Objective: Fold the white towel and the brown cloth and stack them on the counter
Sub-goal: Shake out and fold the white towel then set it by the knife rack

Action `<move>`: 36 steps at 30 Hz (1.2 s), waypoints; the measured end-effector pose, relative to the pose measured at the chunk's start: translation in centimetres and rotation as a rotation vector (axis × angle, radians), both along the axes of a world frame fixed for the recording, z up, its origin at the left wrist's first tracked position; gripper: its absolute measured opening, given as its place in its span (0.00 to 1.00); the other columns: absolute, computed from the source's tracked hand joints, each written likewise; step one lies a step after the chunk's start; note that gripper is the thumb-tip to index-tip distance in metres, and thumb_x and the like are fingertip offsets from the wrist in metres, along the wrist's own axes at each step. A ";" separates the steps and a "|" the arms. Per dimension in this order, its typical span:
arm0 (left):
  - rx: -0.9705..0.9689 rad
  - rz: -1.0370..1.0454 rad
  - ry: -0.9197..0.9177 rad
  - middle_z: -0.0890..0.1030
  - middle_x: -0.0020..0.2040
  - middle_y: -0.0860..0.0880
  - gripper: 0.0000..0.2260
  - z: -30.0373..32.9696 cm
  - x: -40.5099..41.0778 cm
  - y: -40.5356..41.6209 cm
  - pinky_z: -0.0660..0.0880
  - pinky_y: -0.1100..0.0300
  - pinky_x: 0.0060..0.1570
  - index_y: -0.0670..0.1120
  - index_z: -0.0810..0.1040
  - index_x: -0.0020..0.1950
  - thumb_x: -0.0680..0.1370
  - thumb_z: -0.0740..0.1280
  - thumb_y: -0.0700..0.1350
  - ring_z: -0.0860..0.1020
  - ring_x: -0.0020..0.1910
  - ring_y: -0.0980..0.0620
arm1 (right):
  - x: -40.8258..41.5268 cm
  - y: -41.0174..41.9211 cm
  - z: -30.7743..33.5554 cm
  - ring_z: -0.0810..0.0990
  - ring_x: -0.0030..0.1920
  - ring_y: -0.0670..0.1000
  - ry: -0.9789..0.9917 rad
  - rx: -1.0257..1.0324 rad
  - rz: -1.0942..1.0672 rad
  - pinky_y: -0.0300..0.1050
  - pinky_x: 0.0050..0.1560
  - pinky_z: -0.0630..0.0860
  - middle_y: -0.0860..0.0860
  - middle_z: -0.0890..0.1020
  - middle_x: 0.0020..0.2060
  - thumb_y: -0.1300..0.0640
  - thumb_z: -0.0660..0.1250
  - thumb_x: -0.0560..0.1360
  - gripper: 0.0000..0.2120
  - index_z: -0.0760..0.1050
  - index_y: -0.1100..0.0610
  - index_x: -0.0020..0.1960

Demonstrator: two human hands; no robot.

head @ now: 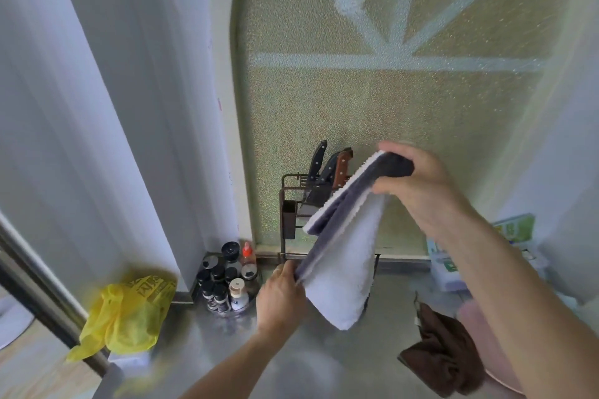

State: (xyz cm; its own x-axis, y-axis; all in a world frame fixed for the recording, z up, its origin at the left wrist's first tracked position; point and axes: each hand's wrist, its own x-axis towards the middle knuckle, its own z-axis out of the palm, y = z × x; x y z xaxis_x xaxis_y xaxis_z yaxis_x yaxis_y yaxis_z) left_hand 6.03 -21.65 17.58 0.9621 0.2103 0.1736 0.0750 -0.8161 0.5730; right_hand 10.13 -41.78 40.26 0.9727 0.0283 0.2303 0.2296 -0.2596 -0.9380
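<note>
The white towel (343, 266), with a dark grey band along its top edge, hangs in the air above the steel counter (324, 363). My right hand (418, 178) pinches its upper corner high at the right. My left hand (280, 298) grips the lower end of the banded edge, so the edge runs slanted between them. The towel's free corner points down just above the counter. The brown cloth (440, 353) lies crumpled on the counter at the right, partly under my right forearm.
A dark knife rack (291, 204) with several knives stands behind the towel against the frosted window. Spice bottles (227, 282) cluster at the back left. A yellow plastic bag (126, 314) lies at the counter's left edge. Boxes (453, 266) sit at the right rear.
</note>
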 end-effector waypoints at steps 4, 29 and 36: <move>0.063 0.020 0.056 0.84 0.51 0.46 0.11 -1.8 0.1 3.0 0.75 0.52 0.41 0.47 0.76 0.59 0.78 0.61 0.38 0.82 0.49 0.42 | -0.2 -4.7 -0.7 0.77 0.61 0.47 0.036 0.059 -0.074 0.36 0.61 0.74 0.51 0.78 0.62 0.78 0.70 0.65 0.33 0.78 0.54 0.65; 0.211 0.039 -0.350 0.82 0.50 0.43 0.09 5.6 2.0 11.3 0.75 0.49 0.41 0.44 0.76 0.57 0.78 0.65 0.36 0.79 0.45 0.39 | 1.6 -12.6 -15.8 0.78 0.43 0.58 -0.137 -0.667 -0.514 0.47 0.43 0.68 0.55 0.81 0.43 0.62 0.72 0.74 0.06 0.79 0.61 0.51; 0.227 -0.040 -0.130 0.81 0.48 0.44 0.12 -6.5 -5.0 11.8 0.78 0.48 0.43 0.44 0.79 0.52 0.72 0.72 0.32 0.79 0.46 0.41 | -5.3 -14.2 -28.4 0.84 0.40 0.61 0.092 -0.739 -0.389 0.45 0.41 0.70 0.57 0.85 0.40 0.68 0.77 0.67 0.11 0.82 0.60 0.47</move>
